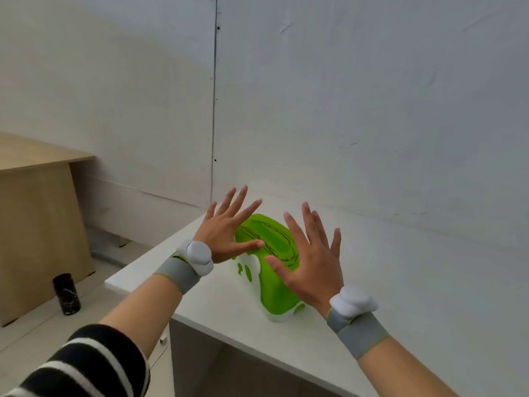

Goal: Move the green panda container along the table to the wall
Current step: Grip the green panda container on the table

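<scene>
The green panda container [272,247] lies on the white table [400,282], a short way in front of the white wall [372,110]. It has a green top with dark line drawing and a white base. My left hand [226,230] hovers over its left side with fingers spread, the thumb reaching across the green top. My right hand [310,253] is spread over its right side, the thumb across the lid. Neither hand grips anything. Both wrists wear grey bands with white pods.
The table's left edge [148,265] drops to the floor. A dark cylinder [66,293] stands on the floor beside a wooden cabinet [37,224]. A vertical seam [214,96] runs down the wall behind the table's corner.
</scene>
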